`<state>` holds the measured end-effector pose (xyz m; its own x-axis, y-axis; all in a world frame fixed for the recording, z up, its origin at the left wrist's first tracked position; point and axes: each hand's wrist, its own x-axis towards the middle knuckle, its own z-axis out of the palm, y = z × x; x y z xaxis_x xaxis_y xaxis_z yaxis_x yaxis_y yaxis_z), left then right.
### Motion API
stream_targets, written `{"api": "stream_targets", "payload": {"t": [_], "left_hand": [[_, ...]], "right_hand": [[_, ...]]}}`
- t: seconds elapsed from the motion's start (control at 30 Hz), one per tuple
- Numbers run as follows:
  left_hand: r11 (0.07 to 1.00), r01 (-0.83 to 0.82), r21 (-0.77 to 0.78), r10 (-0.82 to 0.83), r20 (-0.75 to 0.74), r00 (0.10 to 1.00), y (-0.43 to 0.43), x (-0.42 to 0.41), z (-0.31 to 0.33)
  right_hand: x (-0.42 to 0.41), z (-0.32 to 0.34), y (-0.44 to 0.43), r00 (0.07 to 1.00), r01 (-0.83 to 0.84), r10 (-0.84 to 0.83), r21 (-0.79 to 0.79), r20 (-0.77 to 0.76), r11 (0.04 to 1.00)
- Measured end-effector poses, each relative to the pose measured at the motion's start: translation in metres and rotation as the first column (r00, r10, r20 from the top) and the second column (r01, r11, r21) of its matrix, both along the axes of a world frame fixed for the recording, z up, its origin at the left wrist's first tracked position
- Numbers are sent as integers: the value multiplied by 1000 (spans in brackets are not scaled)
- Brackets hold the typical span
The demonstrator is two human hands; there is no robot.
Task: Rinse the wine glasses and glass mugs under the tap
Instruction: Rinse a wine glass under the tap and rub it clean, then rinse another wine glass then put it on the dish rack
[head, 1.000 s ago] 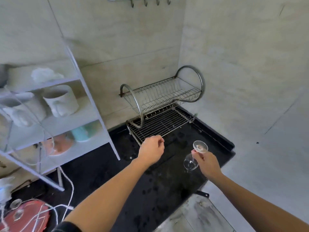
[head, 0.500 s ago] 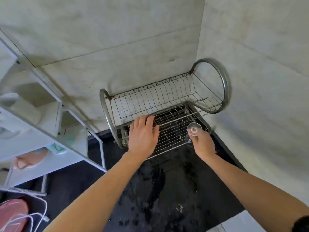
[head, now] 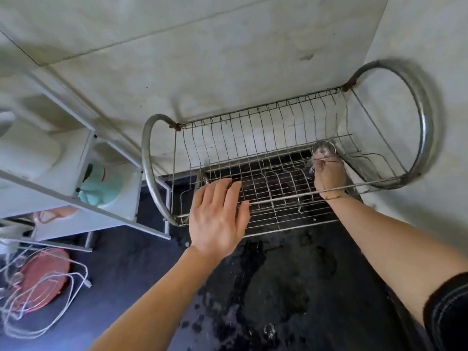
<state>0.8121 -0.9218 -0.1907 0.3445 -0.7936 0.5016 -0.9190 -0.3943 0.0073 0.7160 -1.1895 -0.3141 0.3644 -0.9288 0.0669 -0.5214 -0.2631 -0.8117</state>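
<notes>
A two-tier wire dish rack stands against the wall on the wet black counter. My right hand reaches under the upper tier and grips a clear wine glass, upside down with its round foot on top, over the lower grid at the right. The bowl is mostly hidden behind my fingers. My left hand lies flat with straight fingers on the front edge of the rack, holding nothing.
A white shelf unit with mugs and a teal cup stands to the left. A red round lid with a tangled white cable lies at the lower left. Tiled walls close the corner behind and right.
My view and both hands moved toward the rack. My right hand carried the wine glass from above the counter into the lower tier. My left hand came to rest on the rack's front.
</notes>
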Motion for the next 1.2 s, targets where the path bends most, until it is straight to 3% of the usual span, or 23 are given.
{"api": "stream_targets", "payload": {"t": [0.1, 0.3, 0.5, 0.7, 0.83, 0.97, 1.2], "left_hand": [[1000, 0, -21, 0, 29, 1000, -1, 0, -3], [999, -8, -36, 9, 49, 999, -2, 0, -4], [1000, -23, 3, 23, 15, 1000, 0, -1, -3], [999, -29, 26, 31, -84, 996, 4, -4, 5], [1000, 12, -9, -13, -179, 984, 24, -10, 20], [1000, 3, 2, -3, -219, 976, 95, -23, 29], [929, -260, 262, 341, -339, 877, 317, -49, 10]], "right_hand": [[12, -20, -21, 996, 12, -19, 83, 83, 996], [19, -9, -10, 994, -53, 49, 39, 100, 998], [3, -8, -2, 993, -53, 56, 30, -105, 998], [-36, -3, 66, 949, -76, 96, 76, -301, 994], [-53, 6, 128, 882, -269, 268, 52, -389, 962], [-56, 21, 201, 757, -496, 435, 4, -487, 868], [-38, 38, 371, 527, -773, 634, -9, -566, 634]]}}
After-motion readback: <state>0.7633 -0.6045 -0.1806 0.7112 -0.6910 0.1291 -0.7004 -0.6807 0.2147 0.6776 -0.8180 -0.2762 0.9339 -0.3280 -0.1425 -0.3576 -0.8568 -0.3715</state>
